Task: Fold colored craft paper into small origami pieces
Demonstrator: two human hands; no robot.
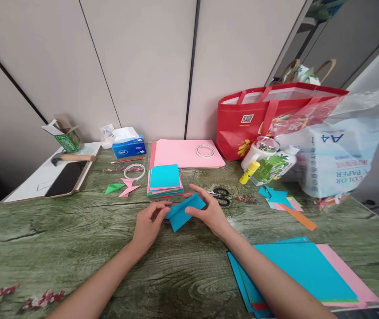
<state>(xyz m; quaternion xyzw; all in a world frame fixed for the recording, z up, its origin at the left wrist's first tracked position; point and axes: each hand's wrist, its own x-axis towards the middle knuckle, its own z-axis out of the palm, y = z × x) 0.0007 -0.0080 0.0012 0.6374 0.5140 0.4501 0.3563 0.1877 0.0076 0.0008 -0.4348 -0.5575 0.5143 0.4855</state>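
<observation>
A small folded sheet of blue paper point(184, 213) is held tilted between my two hands, just above the tabletop. My left hand point(150, 221) pinches its left corner with thumb and fingertips. On the other side, my right hand point(207, 212) grips the right end, thumb on the near face and fingers behind. A crease runs along the paper's length. Right behind it lies a stack of square coloured paper point(165, 177) with blue on top. Black-handled scissors point(221, 197) rest beyond my right hand, partly hidden by it.
Left of the stack are a tape roll point(134, 172), pink and green folded pieces point(129, 188) and a blue tissue box point(128, 146). Larger blue sheets point(302, 266) lie under my right forearm. A glue stick point(249, 173), red bag point(236, 128) and A4 paper pack point(335, 155) stand right.
</observation>
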